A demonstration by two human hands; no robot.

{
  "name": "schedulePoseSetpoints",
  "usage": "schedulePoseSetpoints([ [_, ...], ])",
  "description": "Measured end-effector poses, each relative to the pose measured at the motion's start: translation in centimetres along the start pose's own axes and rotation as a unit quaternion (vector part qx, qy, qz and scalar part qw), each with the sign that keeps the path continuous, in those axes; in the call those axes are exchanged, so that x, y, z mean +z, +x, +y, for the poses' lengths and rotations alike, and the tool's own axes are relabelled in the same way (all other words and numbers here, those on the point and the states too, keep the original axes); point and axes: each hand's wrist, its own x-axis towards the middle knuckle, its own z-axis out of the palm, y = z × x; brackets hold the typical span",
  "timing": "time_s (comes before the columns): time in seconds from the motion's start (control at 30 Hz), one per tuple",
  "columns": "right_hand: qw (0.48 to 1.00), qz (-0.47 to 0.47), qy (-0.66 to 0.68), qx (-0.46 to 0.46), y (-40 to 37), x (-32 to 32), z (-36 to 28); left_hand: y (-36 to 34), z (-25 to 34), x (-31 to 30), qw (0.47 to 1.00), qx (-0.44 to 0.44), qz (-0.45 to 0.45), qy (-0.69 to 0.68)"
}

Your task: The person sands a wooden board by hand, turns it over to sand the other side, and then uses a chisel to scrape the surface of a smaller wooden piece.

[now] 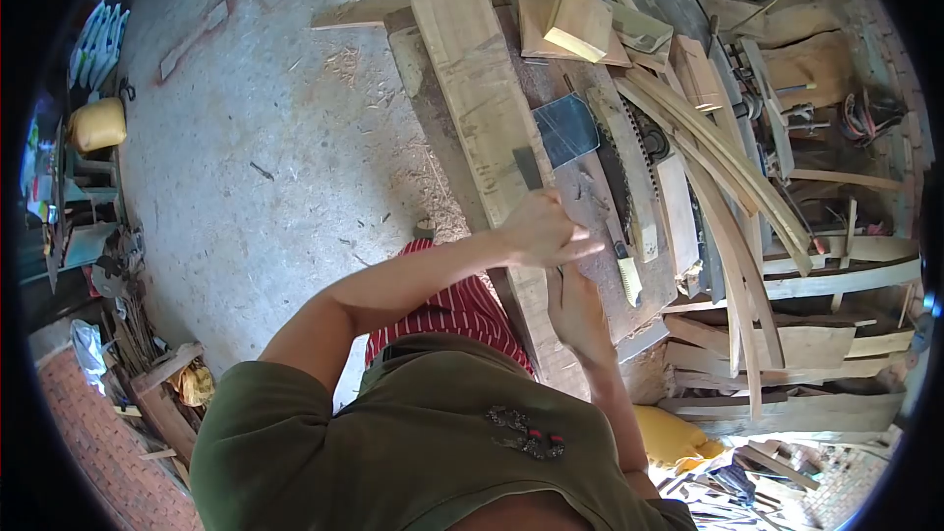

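Note:
A long pale wooden board (475, 88) lies lengthwise on the workbench in front of me. Over the board, my left hand (543, 229) is closed. A dark flat metal blade (528, 168) sticks out beyond its knuckles, and the rest of that tool is hidden by the hand. Just below, my right hand (580, 317) is at the board's right edge with its fingers curled in. What it grips, if anything, is hidden. Beyond the blade lies a dark rectangular plate (566, 130). A handsaw with a pale handle (629, 277) rests to the right of my hands.
Wood blocks (578, 25) sit at the bench's far end. Long curved wood strips (723, 152) are piled along the right. More planks (796, 344) are stacked by the wall. Shavings are scattered on the concrete floor (285, 118); a yellow jerrycan (97, 125) stands at left.

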Motion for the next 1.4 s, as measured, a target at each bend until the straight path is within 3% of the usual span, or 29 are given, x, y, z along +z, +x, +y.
schedulePoseSetpoints([
  [0.07,0.999,0.03,-0.001,-0.021,2.6,0.7,0.2,0.9,-1.3,-0.6,1.0,-0.009,-0.009,0.015],
  [0.13,0.999,0.031,-0.018,-0.004,6.6,0.8,-0.4,2.8,-4.8,-1.8,0.989,0.01,0.14,0.051],
  [0.27,0.999,0.041,-0.023,-0.014,7.8,0.2,-0.6,4.7,-6.9,-2.2,0.99,0.023,0.129,0.052],
  [0.4,0.999,-0.003,-0.012,0.045,0.8,-0.1,2.0,1.7,0.8,-0.2,0.997,0.002,-0.043,0.061],
  [0.53,0.996,-0.019,0.019,0.088,-4.4,-1.4,1.0,0.0,3.2,4.7,0.995,0.083,0.051,-0.026],
  [0.6,0.998,0.002,0.007,0.057,-3.1,-0.9,1.5,0.6,2.7,4.1,0.998,0.041,0.023,-0.051],
  [0.67,0.999,0.039,-0.018,0.022,-0.4,0.0,1.6,2.3,0.5,2.0,0.997,-0.004,-0.028,0.071],
  [0.77,0.997,0.068,-0.026,0.013,2.8,0.8,2.6,3.2,-0.5,0.3,1.0,-0.017,0.023,-0.004],
  [0.83,0.997,0.074,-0.017,0.001,1.5,0.9,3.1,3.4,0.4,0.6,0.996,-0.056,-0.065,0.033],
  [0.87,0.998,0.037,-0.007,0.042,-0.5,0.0,2.7,2.9,1.2,1.5,0.995,-0.059,-0.068,0.038],
  [0.93,0.995,-0.009,0.019,0.095,-4.6,-0.9,3.3,1.1,4.2,5.2,0.998,0.044,-0.013,0.042],
  [1.03,0.994,-0.026,0.029,0.104,-8.7,-0.8,4.2,-0.6,6.9,8.5,0.994,0.109,0.024,-0.002],
  [1.1,0.994,-0.022,0.023,0.103,-8.8,-1.1,4.2,-0.5,6.9,7.7,0.997,0.077,0.013,0.018],
  [1.17,1.0,0.019,-0.01,0.017,-6.7,-1.0,3.9,0.3,5.6,6.4,0.997,0.039,-0.013,0.059],
  [1.23,0.999,0.033,-0.005,0.003,-3.2,0.1,4.6,1.7,2.8,4.9,0.995,0.03,-0.033,0.085],
  [1.3,0.999,0.018,-0.016,0.03,-2.4,0.2,4.7,2.2,1.5,4.6,0.991,0.073,0.065,0.086],
  [1.33,0.998,0.003,-0.037,0.052,-2.4,0.0,4.7,2.2,2.1,5.1,0.991,0.076,0.06,0.09],
  [1.4,0.998,-0.003,-0.012,0.058,-5.3,-0.8,5.1,1.8,4.6,6.5,0.992,-0.025,-0.062,0.108],
])
